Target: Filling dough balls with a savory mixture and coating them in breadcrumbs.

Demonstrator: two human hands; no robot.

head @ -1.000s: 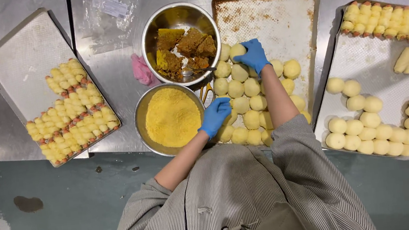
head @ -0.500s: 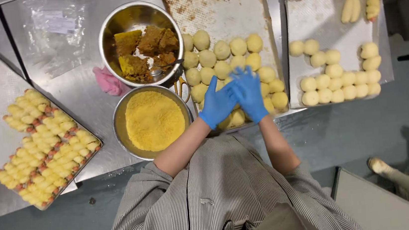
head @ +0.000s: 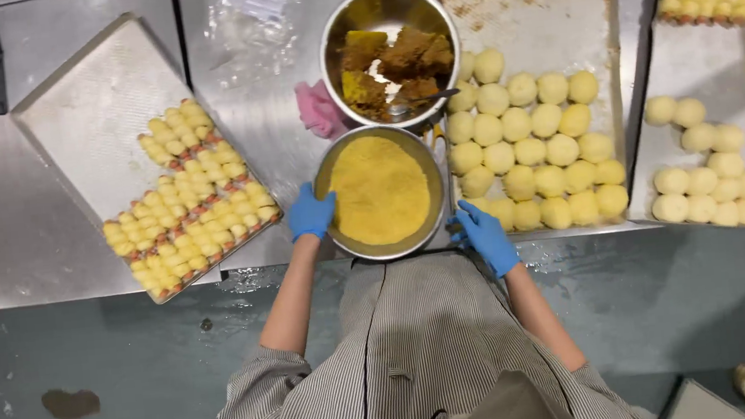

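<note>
Both my hands wear blue gloves. My left hand (head: 310,212) rests against the left rim of a round metal bowl of yellow crumbs (head: 379,191). My right hand (head: 485,236) sits at the bowl's right rim, by the near edge of a metal tray (head: 545,11) that carries several pale dough balls (head: 531,150). Its fingers are spread and nothing shows in it. Behind the crumb bowl stands a second metal bowl (head: 389,53) with brown and yellow chunks and a spoon.
A tray (head: 91,118) at the left holds rows of small yellow filled pieces (head: 189,200). Another tray (head: 706,77) at the right carries more dough balls and yellow pieces. A pink cloth (head: 317,110) lies by the bowls. The steel table's edge runs just before me.
Both hands have left the dough balls on the middle tray. The left went to the crumb bowl's left rim, the right to its right side. The camera view shifted.
</note>
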